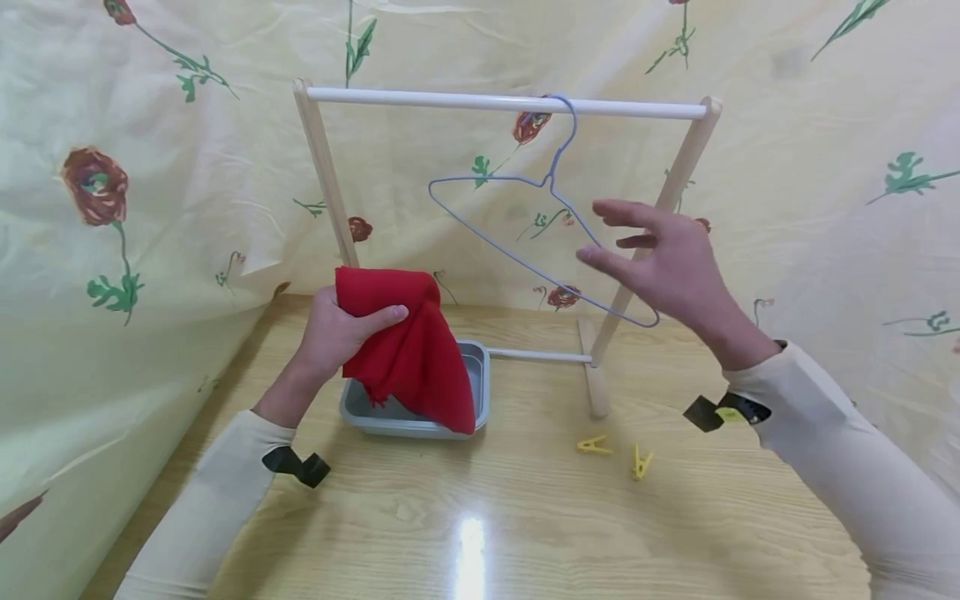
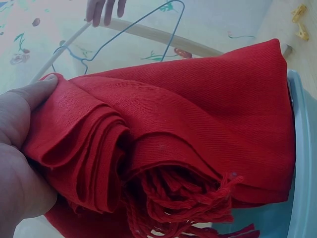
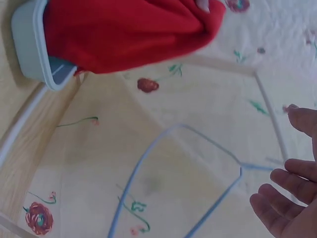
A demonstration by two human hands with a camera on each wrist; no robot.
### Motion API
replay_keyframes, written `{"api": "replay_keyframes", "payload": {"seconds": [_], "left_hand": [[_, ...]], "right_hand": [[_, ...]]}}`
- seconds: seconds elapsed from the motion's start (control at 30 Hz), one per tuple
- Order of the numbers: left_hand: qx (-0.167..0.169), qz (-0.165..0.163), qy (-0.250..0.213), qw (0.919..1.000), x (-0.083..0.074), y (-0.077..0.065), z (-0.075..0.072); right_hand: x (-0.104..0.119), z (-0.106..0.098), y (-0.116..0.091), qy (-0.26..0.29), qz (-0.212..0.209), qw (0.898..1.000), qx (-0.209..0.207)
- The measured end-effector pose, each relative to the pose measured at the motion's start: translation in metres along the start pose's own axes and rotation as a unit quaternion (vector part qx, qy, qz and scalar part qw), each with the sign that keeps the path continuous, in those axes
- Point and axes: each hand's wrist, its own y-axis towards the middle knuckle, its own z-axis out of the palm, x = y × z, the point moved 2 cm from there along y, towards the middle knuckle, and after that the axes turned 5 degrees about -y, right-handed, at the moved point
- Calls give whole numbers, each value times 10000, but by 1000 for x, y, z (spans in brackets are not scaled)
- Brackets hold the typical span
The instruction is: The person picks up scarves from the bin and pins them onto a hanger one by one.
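Observation:
My left hand (image 1: 330, 333) grips a folded red scarf (image 1: 408, 342), thumb on top, above a grey-blue plastic basin (image 1: 483, 383). Twisted fringe (image 2: 188, 193) shows at the scarf's lower edge in the left wrist view, and the scarf's lower end hangs over the basin. A blue wire hanger (image 1: 517, 258) hangs tilted by its hook from the rack's white top bar (image 1: 420, 99). My right hand (image 1: 667, 258) is raised beside the hanger's right arm, its fingers spread and holding nothing. In the right wrist view the fingers (image 3: 285, 198) appear apart from the wire.
The rack has wooden side posts (image 1: 682, 167) and a low white crossbar (image 1: 536, 356). Two yellow clothespins (image 1: 594, 446) lie on the wooden tabletop (image 1: 390, 525), right of the basin. A flowered cloth (image 1: 187, 167) hangs behind and at the sides.

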Motion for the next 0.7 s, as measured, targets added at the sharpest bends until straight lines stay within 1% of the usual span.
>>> {"api": "replay_keyframes", "payload": {"seconds": [0.17, 0.37, 0.53, 0.7], "left_hand": [[31, 66, -15, 10000, 0, 0, 0], [36, 13, -14, 10000, 2, -1, 0], [30, -8, -22, 10000, 3, -1, -1], [-39, -61, -56, 10000, 3, -1, -3]], "right_hand": [[-17, -1, 17, 209, 569, 9980, 167], [-38, 14, 25, 660, 1052, 9909, 515], [-49, 27, 27, 889, 1213, 9868, 604], [-51, 29, 29, 970, 1251, 9854, 625]]}}
